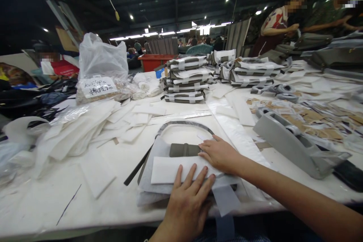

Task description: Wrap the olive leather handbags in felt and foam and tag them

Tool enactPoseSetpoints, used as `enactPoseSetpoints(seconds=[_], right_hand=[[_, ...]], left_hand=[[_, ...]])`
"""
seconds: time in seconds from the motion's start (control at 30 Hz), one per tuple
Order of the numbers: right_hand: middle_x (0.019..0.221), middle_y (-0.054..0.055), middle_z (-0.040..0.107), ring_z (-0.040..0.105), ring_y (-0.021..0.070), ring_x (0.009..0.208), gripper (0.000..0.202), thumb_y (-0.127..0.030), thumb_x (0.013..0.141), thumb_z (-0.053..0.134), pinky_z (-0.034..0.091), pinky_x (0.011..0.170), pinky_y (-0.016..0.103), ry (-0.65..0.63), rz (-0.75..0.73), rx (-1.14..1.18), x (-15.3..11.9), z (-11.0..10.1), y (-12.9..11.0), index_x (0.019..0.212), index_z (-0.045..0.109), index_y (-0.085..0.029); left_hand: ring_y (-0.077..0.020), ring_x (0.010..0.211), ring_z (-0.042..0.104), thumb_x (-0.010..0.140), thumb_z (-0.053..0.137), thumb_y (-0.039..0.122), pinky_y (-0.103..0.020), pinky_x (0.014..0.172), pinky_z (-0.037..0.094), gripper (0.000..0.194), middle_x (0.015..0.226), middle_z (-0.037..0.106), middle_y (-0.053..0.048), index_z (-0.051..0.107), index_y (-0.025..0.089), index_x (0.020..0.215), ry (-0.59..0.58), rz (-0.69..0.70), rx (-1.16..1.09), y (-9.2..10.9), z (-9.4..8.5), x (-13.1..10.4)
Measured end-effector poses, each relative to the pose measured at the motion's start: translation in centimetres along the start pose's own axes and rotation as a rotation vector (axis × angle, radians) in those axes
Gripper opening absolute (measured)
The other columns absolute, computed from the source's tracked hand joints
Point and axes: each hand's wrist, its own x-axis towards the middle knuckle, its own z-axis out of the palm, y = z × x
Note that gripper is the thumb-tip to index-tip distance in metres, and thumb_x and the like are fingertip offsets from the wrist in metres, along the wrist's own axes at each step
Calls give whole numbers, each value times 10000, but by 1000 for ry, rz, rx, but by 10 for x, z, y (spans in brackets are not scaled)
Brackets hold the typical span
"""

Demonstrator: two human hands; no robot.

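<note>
Foam sheet under spread fingers

It lies across the bag, beneath the splayed left hand; the right hand, fingers slightly parted, rests just beyond. Neither visibly grips anything. Flat, even pressure should avoid creases. Past the fingers, the white table carries wrapped stacks; farther off, lights dot a dim workshop.

The head camera faces forward and downward; the table lies close below.

Left hand lies palm-down, fingers spread; right hand rests beyond.
</note>
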Motion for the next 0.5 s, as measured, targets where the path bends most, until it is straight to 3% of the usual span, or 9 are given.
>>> enactPoseSetpoints(seconds=[0.13, 0.2, 0.33, 0.5], right_hand=[[913, 144, 770, 687, 290, 1029, 279, -296, 980, 539, 386, 1049, 533, -6, 66, -100, 0, -4, -6, 894, 752, -137], [900, 141, 771, 701, 268, 987, 295, -282, 983, 528, 400, 1046, 499, -32, 55, -66, 3, -5, -3, 867, 757, -137], [1075, 90, 759, 686, 214, 1061, 314, -245, 1014, 446, 412, 1083, 463, 52, -94, 172, -10, -3, 10, 985, 753, -187], [1236, 54, 704, 624, 196, 1196, 295, -265, 1014, 477, 431, 1124, 432, 319, -49, 336, -74, -14, 3, 1247, 655, -236]], left_hand=[[-259, 1480, 239, 983, 440, 405, -490, 1207, -158, 614, 1615, 219, 79, 243, 289, 1553, 12, -5, -17, 0, 1, 0], [-258, 1481, 236, 983, 440, 410, -489, 1209, -153, 618, 1615, 219, 80, 239, 287, 1554, 19, -2, -21, 0, 1, -1], [-257, 1486, 228, 982, 449, 389, -506, 1227, -68, 623, 1614, 223, 79, 224, 297, 1556, 18, -8, -38, 0, 3, -2], [-286, 1468, 281, 969, 480, 340, -579, 1211, 138, 632, 1591, 307, 46, 233, 308, 1551, 8, -36, -95, 0, 2, 0]])
